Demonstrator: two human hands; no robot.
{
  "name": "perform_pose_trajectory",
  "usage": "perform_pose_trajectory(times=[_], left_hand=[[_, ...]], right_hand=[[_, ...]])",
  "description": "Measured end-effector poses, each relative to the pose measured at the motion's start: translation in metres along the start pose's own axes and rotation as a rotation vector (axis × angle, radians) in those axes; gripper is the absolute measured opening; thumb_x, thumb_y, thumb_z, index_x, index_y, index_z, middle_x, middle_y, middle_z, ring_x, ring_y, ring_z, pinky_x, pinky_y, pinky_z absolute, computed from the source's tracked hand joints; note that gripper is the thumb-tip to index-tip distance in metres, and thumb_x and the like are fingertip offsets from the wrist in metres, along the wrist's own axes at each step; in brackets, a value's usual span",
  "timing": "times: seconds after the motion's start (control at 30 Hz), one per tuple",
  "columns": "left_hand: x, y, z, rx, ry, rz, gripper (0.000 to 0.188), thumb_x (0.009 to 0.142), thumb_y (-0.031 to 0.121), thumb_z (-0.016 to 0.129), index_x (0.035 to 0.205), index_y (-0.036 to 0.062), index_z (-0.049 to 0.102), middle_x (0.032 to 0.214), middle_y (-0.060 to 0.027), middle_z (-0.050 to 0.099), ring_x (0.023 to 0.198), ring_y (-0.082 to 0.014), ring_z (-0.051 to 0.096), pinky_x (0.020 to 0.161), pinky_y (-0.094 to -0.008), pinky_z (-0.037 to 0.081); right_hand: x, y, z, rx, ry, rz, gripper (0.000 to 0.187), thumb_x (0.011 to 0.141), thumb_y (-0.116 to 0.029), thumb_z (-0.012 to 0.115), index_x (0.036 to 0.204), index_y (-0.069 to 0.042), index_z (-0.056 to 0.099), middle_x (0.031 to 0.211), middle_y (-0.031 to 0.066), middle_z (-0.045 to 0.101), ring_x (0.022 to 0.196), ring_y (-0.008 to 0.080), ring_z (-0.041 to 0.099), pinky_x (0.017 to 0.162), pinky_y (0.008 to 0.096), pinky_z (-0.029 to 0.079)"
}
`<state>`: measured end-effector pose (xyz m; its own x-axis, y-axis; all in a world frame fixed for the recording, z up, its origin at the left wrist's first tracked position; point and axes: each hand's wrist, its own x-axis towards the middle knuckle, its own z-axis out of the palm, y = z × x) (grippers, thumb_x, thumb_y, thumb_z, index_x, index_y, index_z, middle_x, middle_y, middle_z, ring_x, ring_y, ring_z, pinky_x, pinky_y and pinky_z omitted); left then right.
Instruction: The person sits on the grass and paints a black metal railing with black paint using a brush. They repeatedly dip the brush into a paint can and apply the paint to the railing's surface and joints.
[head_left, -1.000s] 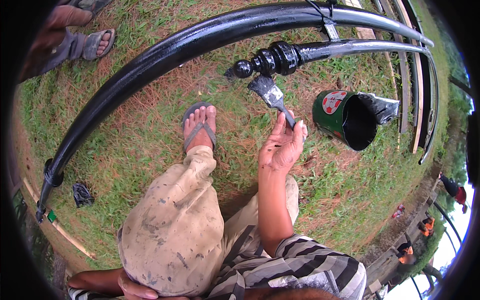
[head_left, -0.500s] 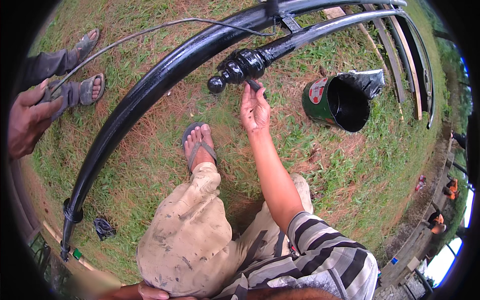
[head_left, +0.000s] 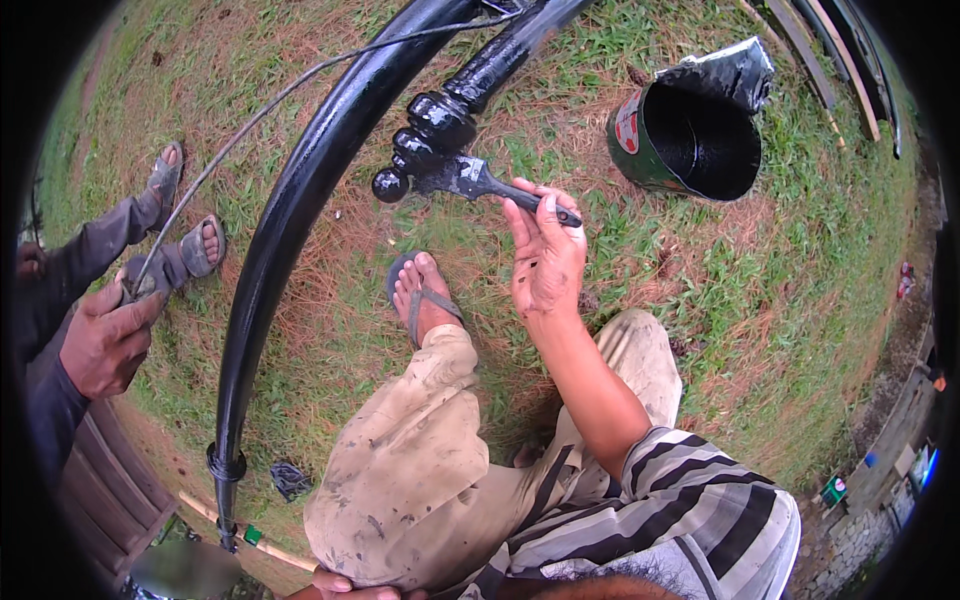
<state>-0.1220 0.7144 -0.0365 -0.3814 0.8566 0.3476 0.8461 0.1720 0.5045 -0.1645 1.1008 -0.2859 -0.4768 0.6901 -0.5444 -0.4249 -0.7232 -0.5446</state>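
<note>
The right hand, near the middle of the frame, has its fingers closed round the handle of the brush, bristle end against the knobs at upper centre. The left hand is mostly cut off at the bottom edge by the knee; can't tell what its fingers are doing.

Main worry imo: drips. Those knobs have deep grooves, so an overloaded brush could leave runs there, and a dry one could miss spots. The grip is mostly fingertips, so a slick handle might twist and slip into the grass.

Then there's the co-worker's hand at left, gripping a long rod that crosses the pipe. If it drags, it could scuff a coat that looks wet.

The bucket, upper right, sits well apart from the brush, so drops might fall on the way over. A bare-toed foot is below the knobs too.
</note>
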Motion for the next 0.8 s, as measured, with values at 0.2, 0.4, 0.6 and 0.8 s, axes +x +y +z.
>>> perform_pose_trajectory(times=[0.2, 0.4, 0.6, 0.8], left_hand=[[0.016, 0.005, -0.011, 0.049, 0.005, -0.001, 0.019, 0.078, 0.035, 0.074, 0.096, 0.0327, 0.080, 0.104, 0.0152, 0.071, 0.110, -0.0045, 0.058, 0.110, -0.0410, 0.033], [0.006, 0.002, 0.006, 0.087, 0.279, 0.103, 0.015, 0.069, 0.040, 0.074, 0.084, 0.0384, 0.077, 0.094, 0.0160, 0.067, 0.110, -0.0136, 0.054, 0.110, -0.0491, 0.034], [0.049, 0.002, -0.019, 0.019, -0.072, 0.144, 0.018, 0.069, 0.035, 0.074, 0.086, 0.0365, 0.079, 0.092, 0.0144, 0.066, 0.115, -0.0148, 0.053, 0.113, -0.0483, 0.034], [0.129, 0.012, -0.010, 0.050, -0.331, 0.228, 0.014, 0.071, 0.034, 0.073, 0.084, 0.0328, 0.079, 0.093, 0.0122, 0.067, 0.116, -0.0160, 0.053, 0.115, -0.0469, 0.034]], right_hand=[[-0.054, -0.032, 0.025, -0.193, -0.065, -0.210, 0.019, 0.107, -0.009, 0.061, 0.118, 0.007, 0.060, 0.126, 0.0241, 0.068, 0.117, 0.0277, 0.070, 0.097, 0.0358, 0.064], [-0.061, -0.039, 0.019, -0.226, -0.129, -0.323, 0.019, 0.107, -0.010, 0.061, 0.119, 0.006, 0.059, 0.125, 0.0248, 0.068, 0.117, 0.0312, 0.070, 0.095, 0.0397, 0.064], [0.003, -0.002, -0.005, 0.168, 0.071, 0.089, 0.018, 0.105, -0.007, 0.064, 0.117, 0.006, 0.064, 0.122, 0.0188, 0.070, 0.107, 0.0200, 0.071, 0.095, 0.0333, 0.063], [-0.053, -0.047, 0.026, -0.011, 0.014, -0.061, 0.020, 0.108, -0.012, 0.062, 0.117, 0.006, 0.064, 0.130, 0.0216, 0.068, 0.114, 0.0242, 0.071, 0.093, 0.0344, 0.064]])
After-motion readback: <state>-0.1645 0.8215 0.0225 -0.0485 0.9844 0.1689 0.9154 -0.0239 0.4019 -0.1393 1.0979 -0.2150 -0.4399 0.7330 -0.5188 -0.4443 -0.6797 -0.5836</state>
